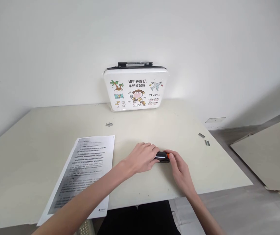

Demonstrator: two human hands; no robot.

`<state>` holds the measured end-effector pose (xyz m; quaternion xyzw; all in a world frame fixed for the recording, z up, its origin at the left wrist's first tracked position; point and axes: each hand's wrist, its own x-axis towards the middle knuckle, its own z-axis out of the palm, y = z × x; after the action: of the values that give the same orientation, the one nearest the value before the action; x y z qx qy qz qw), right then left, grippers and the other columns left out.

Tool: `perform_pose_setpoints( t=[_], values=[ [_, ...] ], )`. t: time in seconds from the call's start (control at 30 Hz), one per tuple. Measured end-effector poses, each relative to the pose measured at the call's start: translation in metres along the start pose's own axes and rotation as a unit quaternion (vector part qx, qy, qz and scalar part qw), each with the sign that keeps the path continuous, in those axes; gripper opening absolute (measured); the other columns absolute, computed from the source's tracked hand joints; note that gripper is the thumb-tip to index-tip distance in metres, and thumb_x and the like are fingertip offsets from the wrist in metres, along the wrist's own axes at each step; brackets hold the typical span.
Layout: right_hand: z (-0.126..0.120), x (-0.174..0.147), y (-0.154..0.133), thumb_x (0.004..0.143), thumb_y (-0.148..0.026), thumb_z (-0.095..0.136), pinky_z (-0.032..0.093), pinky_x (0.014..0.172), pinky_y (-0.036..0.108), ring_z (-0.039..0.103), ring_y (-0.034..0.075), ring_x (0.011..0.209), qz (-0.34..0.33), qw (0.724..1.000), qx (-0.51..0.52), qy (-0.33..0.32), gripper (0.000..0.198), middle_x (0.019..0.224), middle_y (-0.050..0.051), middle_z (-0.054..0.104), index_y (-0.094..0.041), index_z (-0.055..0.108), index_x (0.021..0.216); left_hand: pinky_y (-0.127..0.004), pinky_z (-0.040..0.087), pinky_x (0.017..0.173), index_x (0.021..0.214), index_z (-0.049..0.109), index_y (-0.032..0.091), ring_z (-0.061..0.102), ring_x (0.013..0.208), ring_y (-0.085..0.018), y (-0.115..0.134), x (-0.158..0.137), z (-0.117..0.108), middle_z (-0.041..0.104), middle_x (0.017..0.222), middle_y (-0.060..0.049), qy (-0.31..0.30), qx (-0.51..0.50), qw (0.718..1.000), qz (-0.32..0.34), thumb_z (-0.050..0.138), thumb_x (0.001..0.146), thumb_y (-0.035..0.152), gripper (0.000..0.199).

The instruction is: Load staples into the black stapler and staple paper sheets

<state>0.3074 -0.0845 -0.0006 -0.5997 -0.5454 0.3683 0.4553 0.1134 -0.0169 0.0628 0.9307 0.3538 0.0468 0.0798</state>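
Observation:
A black stapler [162, 156] with an orange end lies low over the table, between my two hands. My left hand [144, 156] is wrapped round its left part, hiding that end. At the orange end, the fingers and thumb of my right hand [180, 168] close on the stapler. Left of my left hand lies a printed sheet of paper [91, 169], partly covered by my left forearm. Short strips of staples [109, 124] rest on the table behind the paper, and more staple strips [201, 135] lie near its right edge.
A white case [136, 89] with cartoon prints and a black handle stands against the wall at the back of the pale table [56, 124]. To the right, beyond the table's edge, is a lower board-like surface [269, 156] above a grey floor.

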Motion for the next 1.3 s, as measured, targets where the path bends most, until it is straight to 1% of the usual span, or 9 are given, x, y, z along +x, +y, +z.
perform_pose_setpoints(
  t=[0.13, 0.23, 0.3, 0.43, 0.6, 0.77, 0.9, 1.07, 1.3],
  values=[
    [0.001, -0.001, 0.004, 0.108, -0.059, 0.04, 0.052, 0.106, 0.041, 0.066, 0.027, 0.123, 0.001, 1.0, -0.002, 0.001, 0.049, 0.135, 0.011, 0.071, -0.023, 0.07, 0.122, -0.041, 0.052, 0.087, 0.111, 0.066, 0.021, 0.073, 0.098, -0.027, -0.002, -0.008, 0.011, 0.077, 0.106, -0.007, 0.037, -0.057, 0.997, -0.024, 0.069, 0.1, 0.037, 0.021],
    [0.0, -0.001, 0.005, 0.108, -0.059, 0.039, 0.049, 0.111, 0.041, 0.064, 0.026, 0.127, 0.009, 1.0, 0.003, 0.0, 0.048, 0.138, 0.01, 0.07, -0.024, 0.069, 0.124, -0.041, 0.054, 0.089, 0.123, 0.062, 0.024, 0.073, 0.102, -0.027, -0.014, -0.024, 0.019, 0.077, 0.114, -0.005, 0.076, -0.128, 0.986, -0.071, 0.08, 0.092, 0.041, 0.04],
    [0.0, 0.0, 0.005, 0.108, -0.058, 0.04, 0.047, 0.113, 0.042, 0.064, 0.026, 0.128, 0.017, 1.0, 0.007, 0.004, 0.047, 0.136, 0.01, 0.071, -0.024, 0.069, 0.123, -0.039, 0.055, 0.089, 0.125, 0.062, 0.024, 0.073, 0.103, -0.026, -0.024, -0.038, 0.024, 0.076, 0.115, -0.004, 0.092, -0.167, 0.976, -0.102, 0.086, 0.086, 0.04, 0.048],
    [0.003, 0.002, 0.003, 0.106, -0.059, 0.043, 0.048, 0.112, 0.043, 0.064, 0.027, 0.127, 0.032, 0.999, 0.006, 0.019, 0.046, 0.133, 0.01, 0.072, -0.024, 0.069, 0.12, -0.035, 0.055, 0.085, 0.109, 0.069, 0.024, 0.072, 0.097, -0.022, -0.036, -0.058, 0.03, 0.076, 0.106, -0.001, 0.099, -0.207, 0.965, -0.124, 0.085, 0.088, 0.036, 0.029],
    [0.008, 0.003, 0.004, 0.105, -0.059, 0.045, 0.049, 0.109, 0.042, 0.066, 0.027, 0.124, 0.018, 0.999, -0.001, 0.029, 0.044, 0.129, 0.01, 0.074, -0.024, 0.069, 0.118, -0.033, 0.053, 0.083, 0.1, 0.072, 0.022, 0.07, 0.091, -0.02, -0.033, -0.062, 0.035, 0.075, 0.097, 0.0, 0.116, -0.229, 0.958, -0.127, 0.085, 0.089, 0.031, 0.02],
    [0.008, 0.002, 0.007, 0.106, -0.057, 0.044, 0.05, 0.108, 0.042, 0.066, 0.027, 0.124, 0.009, 1.0, -0.016, 0.026, 0.043, 0.129, 0.009, 0.074, -0.025, 0.069, 0.119, -0.03, 0.05, 0.077, 0.092, 0.069, 0.019, 0.069, 0.081, -0.018, -0.029, -0.058, 0.036, 0.074, 0.089, 0.001, 0.111, -0.247, 0.954, -0.13, 0.086, 0.087, 0.03, 0.021],
    [0.009, 0.002, 0.009, 0.106, -0.058, 0.043, 0.05, 0.107, 0.042, 0.067, 0.027, 0.123, 0.006, 0.999, -0.027, 0.028, 0.043, 0.132, 0.01, 0.073, -0.025, 0.068, 0.119, -0.029, 0.048, 0.073, 0.093, 0.069, 0.02, 0.067, 0.078, -0.017, -0.03, -0.057, 0.037, 0.072, 0.086, 0.002, 0.105, -0.239, 0.957, -0.125, 0.086, 0.087, 0.032, 0.022],
    [0.009, 0.002, 0.014, 0.105, -0.058, 0.043, 0.05, 0.107, 0.043, 0.068, 0.027, 0.12, 0.001, 0.999, -0.031, 0.029, 0.044, 0.13, 0.011, 0.074, -0.024, 0.068, 0.119, -0.028, 0.045, 0.07, 0.091, 0.067, 0.02, 0.064, 0.074, -0.016, -0.033, -0.056, 0.04, 0.07, 0.085, 0.003, 0.1, -0.219, 0.964, -0.111, 0.083, 0.089, 0.036, 0.022],
    [0.011, 0.001, 0.016, 0.106, -0.059, 0.042, 0.05, 0.107, 0.044, 0.068, 0.028, 0.119, 0.006, 0.999, -0.037, 0.031, 0.046, 0.129, 0.012, 0.074, -0.024, 0.068, 0.118, -0.027, 0.044, 0.068, 0.089, 0.067, 0.02, 0.062, 0.073, -0.015, -0.034, -0.057, 0.04, 0.068, 0.083, 0.003, 0.101, -0.215, 0.966, -0.105, 0.083, 0.089, 0.034, 0.022]
  ],
)
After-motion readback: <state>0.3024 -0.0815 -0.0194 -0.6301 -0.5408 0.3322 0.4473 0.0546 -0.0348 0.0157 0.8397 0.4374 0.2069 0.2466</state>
